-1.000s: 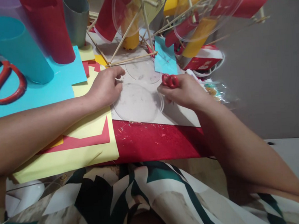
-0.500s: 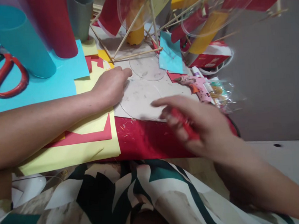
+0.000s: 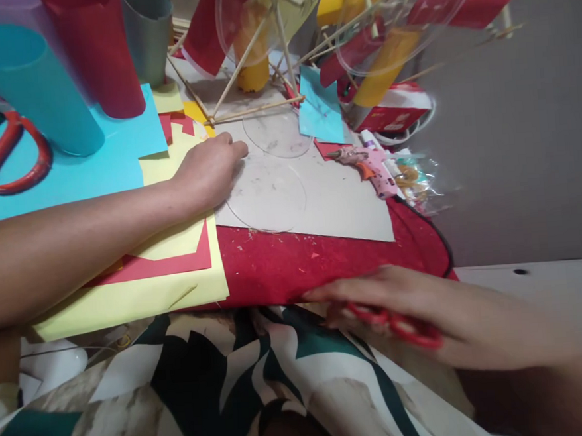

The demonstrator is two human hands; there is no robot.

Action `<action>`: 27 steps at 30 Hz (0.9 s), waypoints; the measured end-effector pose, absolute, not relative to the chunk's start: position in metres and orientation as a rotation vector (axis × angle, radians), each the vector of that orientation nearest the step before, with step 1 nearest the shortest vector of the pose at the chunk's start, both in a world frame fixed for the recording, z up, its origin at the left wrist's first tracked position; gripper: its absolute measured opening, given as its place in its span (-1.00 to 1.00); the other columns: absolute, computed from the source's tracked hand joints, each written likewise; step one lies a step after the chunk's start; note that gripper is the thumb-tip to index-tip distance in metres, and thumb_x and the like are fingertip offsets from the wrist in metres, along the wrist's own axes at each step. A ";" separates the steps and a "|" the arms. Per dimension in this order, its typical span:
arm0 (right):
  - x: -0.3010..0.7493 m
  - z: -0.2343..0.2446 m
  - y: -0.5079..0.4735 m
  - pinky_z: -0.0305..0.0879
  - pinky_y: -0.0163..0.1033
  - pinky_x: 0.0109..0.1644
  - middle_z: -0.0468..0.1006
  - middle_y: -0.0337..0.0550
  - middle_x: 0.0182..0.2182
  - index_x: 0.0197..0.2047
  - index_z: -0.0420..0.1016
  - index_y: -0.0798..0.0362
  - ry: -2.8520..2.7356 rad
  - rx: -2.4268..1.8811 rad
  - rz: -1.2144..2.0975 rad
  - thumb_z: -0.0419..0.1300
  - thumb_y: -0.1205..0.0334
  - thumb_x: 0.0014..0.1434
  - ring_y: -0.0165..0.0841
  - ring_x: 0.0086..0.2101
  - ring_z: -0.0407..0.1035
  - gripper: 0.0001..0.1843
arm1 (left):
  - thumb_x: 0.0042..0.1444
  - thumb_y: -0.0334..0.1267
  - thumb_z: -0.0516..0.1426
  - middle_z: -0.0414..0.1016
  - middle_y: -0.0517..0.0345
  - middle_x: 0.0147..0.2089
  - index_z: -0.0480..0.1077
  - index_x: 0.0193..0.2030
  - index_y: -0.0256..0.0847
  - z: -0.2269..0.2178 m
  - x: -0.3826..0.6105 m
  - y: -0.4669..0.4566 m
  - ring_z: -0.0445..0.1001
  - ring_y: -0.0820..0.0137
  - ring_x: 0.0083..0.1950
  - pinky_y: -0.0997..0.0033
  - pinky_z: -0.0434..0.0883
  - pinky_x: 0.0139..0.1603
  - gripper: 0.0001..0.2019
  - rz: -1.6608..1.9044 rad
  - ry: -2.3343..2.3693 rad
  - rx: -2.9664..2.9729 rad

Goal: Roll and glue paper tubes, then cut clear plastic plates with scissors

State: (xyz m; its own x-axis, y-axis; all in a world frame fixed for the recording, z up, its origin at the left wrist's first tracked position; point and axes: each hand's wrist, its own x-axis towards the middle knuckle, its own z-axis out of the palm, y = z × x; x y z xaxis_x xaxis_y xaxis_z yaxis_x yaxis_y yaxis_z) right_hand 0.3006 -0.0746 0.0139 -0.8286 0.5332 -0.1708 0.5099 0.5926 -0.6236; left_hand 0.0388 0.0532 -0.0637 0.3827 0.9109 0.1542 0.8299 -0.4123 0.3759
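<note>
My left hand rests on the table with its fingers curled, fingertips on the edge of a clear plastic disc that lies on a grey card sheet. A second clear disc lies just beyond it. My right hand is low at the table's front edge above my lap, blurred by motion, with small red-handled scissors in its grasp.
Yellow, red and blue paper sheets lie at the left with large red scissors. Rolled paper tubes stand at the back left. A stick-and-paper model stands behind. A pink glue gun lies at the right.
My right hand pulled back from the disc, moving toward me and down to the table's front edge with the red scissors. My left hand stayed on the disc.
</note>
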 end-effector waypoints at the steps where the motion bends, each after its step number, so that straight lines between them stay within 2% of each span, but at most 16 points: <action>1: 0.309 0.014 -0.076 0.60 -0.38 -0.10 0.69 -0.27 0.03 0.35 0.33 -0.27 -2.700 -0.951 1.131 0.12 0.40 0.28 -0.36 -0.08 0.64 -0.37 | 0.14 -0.49 0.01 0.44 -0.07 -0.14 0.54 0.02 -0.29 -0.065 0.039 0.054 0.47 0.15 -0.09 0.12 0.39 -0.02 -0.61 0.516 1.544 2.411; 3: 0.317 0.001 -0.078 0.56 -0.21 0.12 0.58 -0.23 0.20 0.44 0.17 -0.32 -2.623 -1.087 1.026 0.06 0.41 0.33 -0.31 0.14 0.52 -0.31 | 0.13 -0.48 0.01 0.44 -0.04 -0.15 0.53 0.04 -0.24 -0.066 0.038 0.054 0.46 0.17 -0.09 0.12 0.38 -0.02 -0.60 0.549 1.547 2.427; 4: 0.317 -0.009 -0.079 0.50 -0.09 0.23 0.50 -0.16 0.28 0.45 0.17 -0.27 -2.630 -1.123 0.936 0.06 0.40 0.34 -0.25 0.23 0.43 -0.32 | 0.13 -0.48 0.00 0.44 -0.03 -0.15 0.53 0.05 -0.22 -0.066 0.038 0.054 0.46 0.17 -0.09 0.12 0.38 -0.02 -0.59 0.552 1.553 2.437; 7: 0.298 -0.033 -0.084 0.18 0.17 0.44 0.20 0.11 0.45 0.45 0.23 0.00 -2.666 -1.130 0.846 0.06 0.42 0.33 -0.12 0.44 0.07 -0.36 | 0.15 -0.47 -0.01 0.46 -0.05 -0.13 0.51 0.10 -0.21 -0.063 0.039 0.052 0.46 0.15 -0.08 0.11 0.37 -0.03 -0.56 0.502 1.586 2.456; 8: 0.287 -0.036 -0.086 0.11 0.18 0.47 0.13 0.18 0.47 0.44 0.23 0.09 -2.668 -1.055 0.897 0.05 0.44 0.32 -0.12 0.47 -0.03 -0.36 | 0.16 -0.47 -0.02 0.47 -0.07 -0.13 0.51 0.11 -0.23 -0.062 0.039 0.051 0.46 0.13 -0.08 0.10 0.37 -0.04 -0.56 0.473 1.600 2.462; 9: 0.276 -0.035 -0.088 0.05 0.16 0.49 0.15 0.19 0.46 0.42 0.26 0.14 -2.663 -0.950 1.003 0.04 0.46 0.32 -0.15 0.48 -0.06 -0.38 | 0.17 -0.47 -0.03 0.47 -0.08 -0.11 0.51 0.12 -0.24 -0.061 0.040 0.050 0.47 0.12 -0.07 0.10 0.37 -0.05 -0.55 0.444 1.609 2.472; 10: 0.265 -0.031 -0.089 0.06 0.06 0.50 0.28 0.19 0.40 0.39 0.30 0.18 -2.680 -0.740 1.199 0.06 0.45 0.31 -0.21 0.45 0.03 -0.42 | 0.18 -0.47 -0.04 0.48 -0.10 -0.10 0.51 0.13 -0.25 -0.061 0.040 0.050 0.47 0.11 -0.07 0.10 0.36 -0.06 -0.55 0.420 1.617 2.483; 12: 0.250 -0.019 -0.091 0.30 -0.15 0.37 0.50 0.17 0.25 0.33 0.36 0.24 -2.592 -0.329 1.683 0.07 0.48 0.28 -0.27 0.31 0.33 -0.45 | 0.18 -0.47 -0.03 0.49 -0.11 -0.08 0.50 0.15 -0.25 -0.060 0.040 0.050 0.48 0.10 -0.06 0.12 0.36 -0.07 -0.54 0.397 1.623 2.498; 13: 0.246 -0.013 -0.091 0.40 -0.20 0.27 0.57 0.15 0.17 0.30 0.39 0.23 -2.492 -0.309 1.818 0.07 0.46 0.29 -0.28 0.20 0.45 -0.49 | 0.19 -0.45 -0.02 0.49 -0.11 -0.08 0.50 0.16 -0.24 -0.060 0.040 0.051 0.48 0.09 -0.05 0.13 0.35 -0.07 -0.54 0.398 1.623 2.499; 15: 0.247 -0.006 -0.086 0.52 -0.24 0.09 0.66 0.06 0.03 0.27 0.40 0.14 -2.245 -0.561 1.909 0.04 0.38 0.38 -0.33 0.01 0.58 -0.57 | 0.20 -0.43 -0.01 0.51 -0.10 -0.06 0.49 0.17 -0.23 -0.060 0.039 0.052 0.48 0.08 -0.03 0.13 0.34 -0.06 -0.55 0.407 1.620 2.490; 17: 0.255 -0.009 -0.076 0.56 -0.26 -0.10 0.68 -0.05 -0.08 0.21 0.43 0.04 -1.935 -0.924 1.752 0.06 0.23 0.44 -0.38 -0.18 0.61 -0.66 | 0.21 -0.41 -0.01 0.52 -0.10 -0.07 0.48 0.18 -0.22 -0.060 0.039 0.053 0.49 0.08 -0.04 0.13 0.33 -0.05 -0.55 0.420 1.622 2.471; 18: 0.261 -0.013 -0.067 0.55 -0.29 -0.23 0.68 -0.08 -0.10 0.16 0.46 0.00 -1.778 -1.079 1.621 0.09 0.16 0.43 -0.39 -0.27 0.59 -0.70 | 0.21 -0.41 0.00 0.53 -0.09 -0.08 0.48 0.19 -0.21 -0.060 0.039 0.053 0.49 0.08 -0.04 0.14 0.33 -0.05 -0.55 0.428 1.622 2.458; 20: 0.271 -0.025 -0.045 0.41 -0.36 -0.49 0.66 -0.10 -0.11 0.01 0.52 -0.03 -1.553 -1.279 1.331 0.18 0.06 0.36 -0.42 -0.40 0.51 -0.76 | 0.20 -0.43 0.01 0.54 -0.07 -0.12 0.46 0.20 -0.20 -0.060 0.039 0.053 0.49 0.09 -0.06 0.15 0.32 -0.05 -0.55 0.444 1.615 2.429; 23: 0.279 -0.043 -0.007 0.16 -0.38 -0.64 0.61 -0.08 -0.12 -0.17 0.57 -0.01 -1.440 -1.499 1.080 0.25 0.11 0.25 -0.46 -0.49 0.37 -0.83 | 0.18 -0.47 0.04 0.54 -0.05 -0.14 0.42 0.24 -0.20 -0.058 0.039 0.050 0.50 0.09 -0.05 0.15 0.33 -0.05 -0.52 0.465 1.610 2.403; 25: 0.281 -0.054 0.014 0.06 -0.38 -0.67 0.54 -0.14 -0.38 -0.20 0.58 0.01 -1.420 -1.579 1.036 0.25 0.14 0.21 -0.45 -0.56 0.28 -0.85 | 0.14 -0.52 0.03 0.53 -0.07 -0.11 0.37 0.27 -0.23 -0.057 0.039 0.047 0.51 0.07 -0.04 0.13 0.34 -0.04 -0.47 0.465 1.617 2.406; 27: 0.281 -0.060 0.027 -0.02 -0.38 -0.67 0.39 -0.25 -0.56 -0.19 0.57 0.01 -1.436 -1.595 1.057 0.23 0.15 0.21 -0.47 -0.62 0.15 -0.84 | 0.11 -0.57 0.02 0.52 -0.11 -0.04 0.34 0.29 -0.25 -0.055 0.039 0.043 0.51 0.05 0.00 0.10 0.36 -0.02 -0.42 0.495 1.601 2.407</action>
